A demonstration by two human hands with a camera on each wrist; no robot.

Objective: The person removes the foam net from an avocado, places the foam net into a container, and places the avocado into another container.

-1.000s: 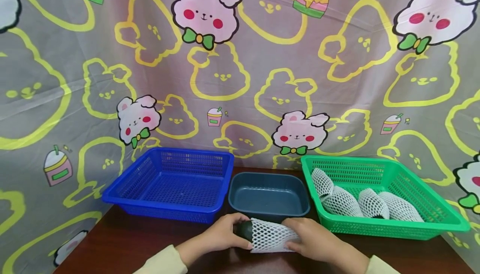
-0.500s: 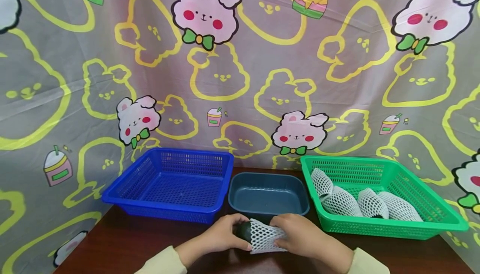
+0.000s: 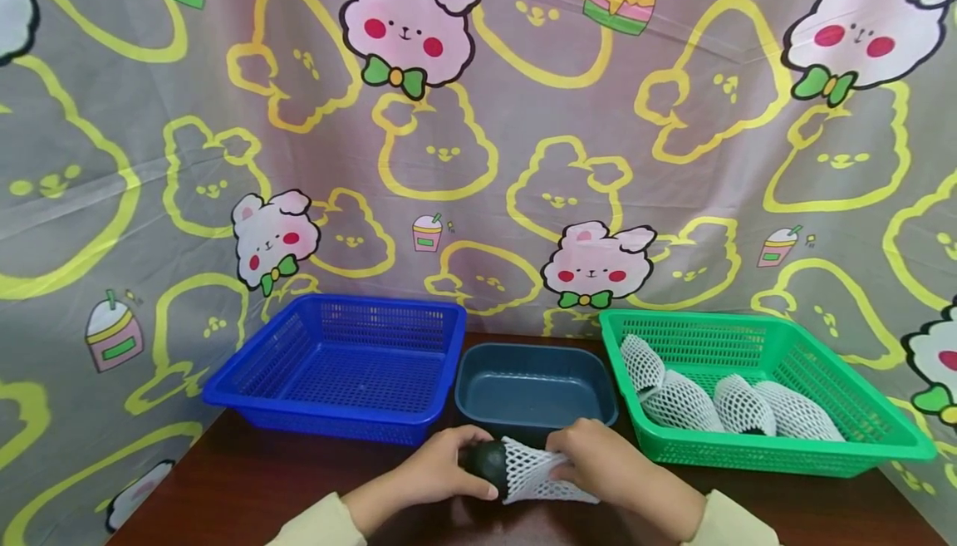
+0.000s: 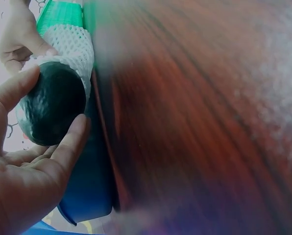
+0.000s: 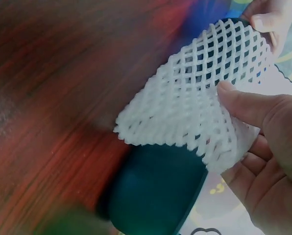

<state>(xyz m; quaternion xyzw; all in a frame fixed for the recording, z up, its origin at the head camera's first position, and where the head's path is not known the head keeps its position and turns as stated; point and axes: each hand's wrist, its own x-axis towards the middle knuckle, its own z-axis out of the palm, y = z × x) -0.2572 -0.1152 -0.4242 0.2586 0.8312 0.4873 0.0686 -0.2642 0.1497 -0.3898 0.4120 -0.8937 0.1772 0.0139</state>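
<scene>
A dark, glossy avocado [image 3: 488, 463] sticks out of a white foam net sleeve [image 3: 523, 473] in front of the middle tray. Fingers and thumb of my left hand [image 3: 435, 469] hold its bare end; the left wrist view shows them curved about the avocado [image 4: 53, 105]. My right hand [image 3: 609, 461] pinches the net along its length. In the right wrist view the slack, flared end of the net sleeve [image 5: 156, 120] spreads beyond the thumb, and the avocado's dark skin shows through the mesh at the far end.
A blue basket [image 3: 336, 413] stands at the left, a dark blue-grey tray [image 3: 537, 425] in the middle. At the right, a green basket [image 3: 755, 450] holds several net-wrapped fruits [image 3: 680, 403]. All stand on the dark wooden table [image 3: 247, 488], before a patterned cloth [image 3: 478, 222].
My right hand has moved left along the net toward the avocado, and the net's loose end now shows past it. More of the avocado's bare end shows. My left hand has barely moved.
</scene>
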